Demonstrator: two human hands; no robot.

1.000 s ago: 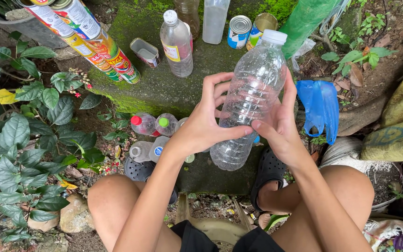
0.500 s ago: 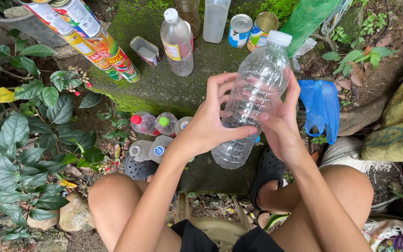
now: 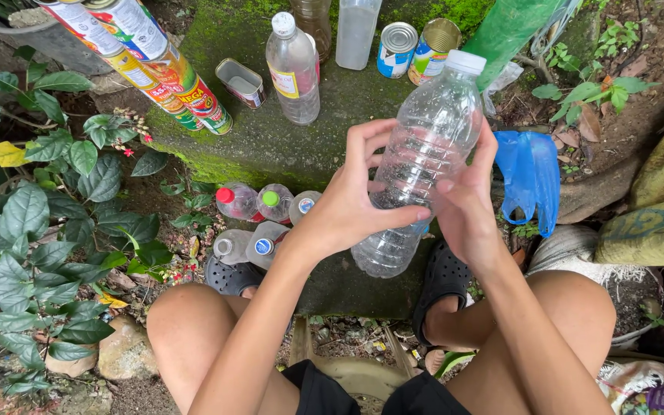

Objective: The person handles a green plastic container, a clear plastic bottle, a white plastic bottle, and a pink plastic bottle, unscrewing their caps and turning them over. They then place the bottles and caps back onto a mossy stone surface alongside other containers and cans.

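Outdoors, on damp ground beside a mossy slab point(image 3: 270, 146) edged with leafy plants point(image 3: 40, 230). Just in front of the slab's near edge, held up over the lap: a big clear bottle point(image 3: 424, 146), white cap on, tilted with the cap away from the body. Left hand point(image 3: 351, 204) wrapped round the bottle's middle, thumb across the front, fingers curled behind. Right hand point(image 3: 466, 204) pressed to the opposite side, fingers spread along the wall, thumb on the front near the left thumb. On the slab: a smaller capped bottle point(image 3: 292, 69), two more bottles point(image 3: 340, 27) at the far edge, two round cans point(image 3: 413, 48), a small rectangular tin point(image 3: 240, 83), a stack of labelled cans point(image 3: 155, 65) lying at the left end. Below the slab's near edge, a cluster of small bottles point(image 3: 259, 223) with red, green and blue caps. Right of the slab, a blue bag point(image 3: 532, 177) and a yellow sack point(image 3: 659, 207). Bare knees and dark sandals point(image 3: 443, 280) below.
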